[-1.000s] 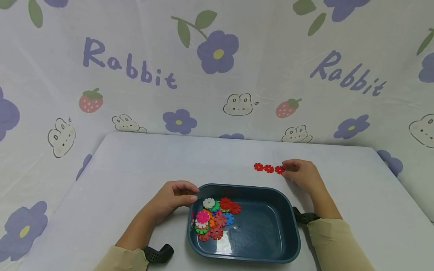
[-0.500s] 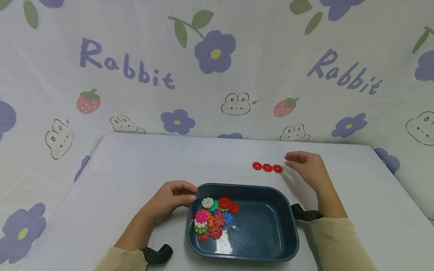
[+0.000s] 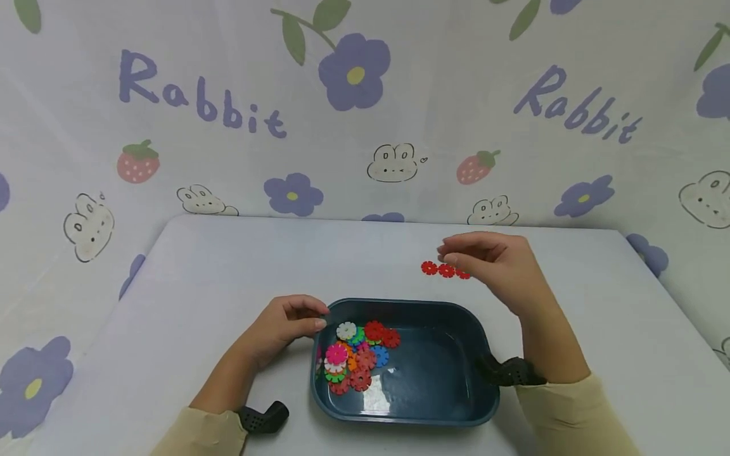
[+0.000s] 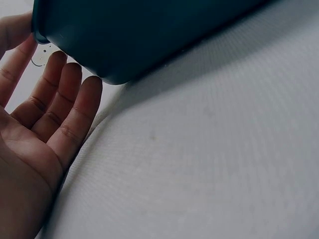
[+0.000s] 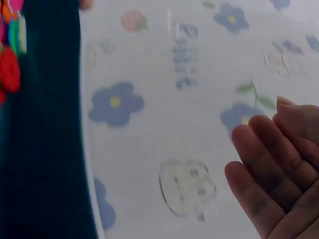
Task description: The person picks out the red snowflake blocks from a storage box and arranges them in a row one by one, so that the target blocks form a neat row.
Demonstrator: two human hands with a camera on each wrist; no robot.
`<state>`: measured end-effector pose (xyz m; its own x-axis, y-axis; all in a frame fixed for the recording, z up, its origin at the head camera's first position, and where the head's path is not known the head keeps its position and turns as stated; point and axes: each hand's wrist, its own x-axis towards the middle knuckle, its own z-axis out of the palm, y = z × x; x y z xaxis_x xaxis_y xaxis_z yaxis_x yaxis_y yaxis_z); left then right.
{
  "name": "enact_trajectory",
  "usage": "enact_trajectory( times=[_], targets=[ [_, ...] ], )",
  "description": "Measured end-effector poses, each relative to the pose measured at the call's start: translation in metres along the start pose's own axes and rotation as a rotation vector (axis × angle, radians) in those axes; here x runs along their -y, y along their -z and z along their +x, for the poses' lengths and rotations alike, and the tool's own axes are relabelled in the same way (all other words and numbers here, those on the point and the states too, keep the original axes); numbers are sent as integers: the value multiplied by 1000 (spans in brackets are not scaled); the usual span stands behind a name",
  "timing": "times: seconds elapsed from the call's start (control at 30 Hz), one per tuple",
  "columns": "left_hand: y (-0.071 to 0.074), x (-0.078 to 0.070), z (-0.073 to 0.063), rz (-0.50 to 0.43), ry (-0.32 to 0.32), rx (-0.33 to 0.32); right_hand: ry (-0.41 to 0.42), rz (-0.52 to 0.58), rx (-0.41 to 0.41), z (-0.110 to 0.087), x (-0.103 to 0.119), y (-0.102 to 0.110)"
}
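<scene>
Three red flower-shaped plastic discs (image 3: 429,268) lie in a row on the white table, beyond the tray. My right hand (image 3: 504,269) hovers over the row's right end, partly covering the rightmost disc; its fingers are loosely bent and hold nothing. In the right wrist view its fingers (image 5: 256,189) have only the cloth pattern behind them. A dark blue-green tray (image 3: 433,373) stands in front, with several mixed-colour discs (image 3: 359,354) heaped in its left half. At the tray's upper left corner my left hand (image 3: 279,329) rests with relaxed fingers, fingertips right at the rim and outer wall.
White table surface (image 3: 274,253) spreads around the tray. A printed cloth (image 3: 239,57) with rabbits and flowers hangs behind and at the sides. Black wrist devices (image 3: 265,418) are on both forearms; the right one overlaps the tray's right rim in the head view.
My right hand has let go of the rightmost red disc, drawn back, then risen and moved left over the row. My left hand stays at the tray; the view has tilted slightly.
</scene>
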<state>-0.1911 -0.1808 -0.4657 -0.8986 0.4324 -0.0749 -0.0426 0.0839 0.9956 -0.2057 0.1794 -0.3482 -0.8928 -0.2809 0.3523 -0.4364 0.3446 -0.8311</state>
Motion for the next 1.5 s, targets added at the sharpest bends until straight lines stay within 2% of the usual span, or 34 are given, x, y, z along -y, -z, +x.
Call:
enact_trajectory(
  times=[0.17, 0.37, 0.53, 0.73, 1.07, 1.27, 1.5],
  targets=[
    [4, 0, -1, -16, -9, -4, 12, 12, 171, 5, 9, -34],
    [6, 1, 0, -31, -12, 5, -69, -29, 269, 4, -2, -61],
    [6, 1, 1, -19, -5, 17, -110, -80, 335, 0, -11, -71],
    [5, -1, 1, 4, 0, 4, -79, -128, 480, 1, -16, -80],
    [5, 1, 0, -2, -12, 6, -58, -387, 726, 2, -13, -99],
    [4, 1, 0, -4, -3, 6, -47, -482, 752, 1, -11, -109],
    [4, 0, 0, -3, 1, 0, 36, -546, 737, 0, -13, -117]
  ],
)
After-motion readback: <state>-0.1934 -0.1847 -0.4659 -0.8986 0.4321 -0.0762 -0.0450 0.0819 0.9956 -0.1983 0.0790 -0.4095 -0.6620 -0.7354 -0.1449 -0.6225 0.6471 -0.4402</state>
